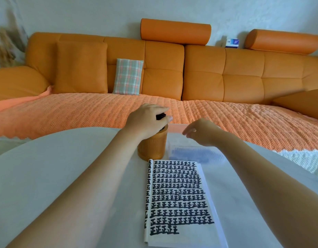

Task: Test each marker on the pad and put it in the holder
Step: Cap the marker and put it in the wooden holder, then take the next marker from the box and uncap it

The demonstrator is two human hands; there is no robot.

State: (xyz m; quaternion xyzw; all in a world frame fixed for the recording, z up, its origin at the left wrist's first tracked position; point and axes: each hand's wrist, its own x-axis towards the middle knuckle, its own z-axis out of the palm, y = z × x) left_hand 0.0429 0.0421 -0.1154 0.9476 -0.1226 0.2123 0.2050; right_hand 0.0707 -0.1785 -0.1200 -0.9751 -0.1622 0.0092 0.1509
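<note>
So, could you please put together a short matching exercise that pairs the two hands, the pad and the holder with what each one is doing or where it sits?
Things:
1. left hand
2. right hand
3. pad
4. holder

States:
A. lies flat on the table, its page filled with rows of black marks
B. grips dark markers
C. stands upright just beyond the pad's far edge
D. hovers above the table, holding nothing

Pairs: 1-B, 2-D, 3-A, 4-C
</note>
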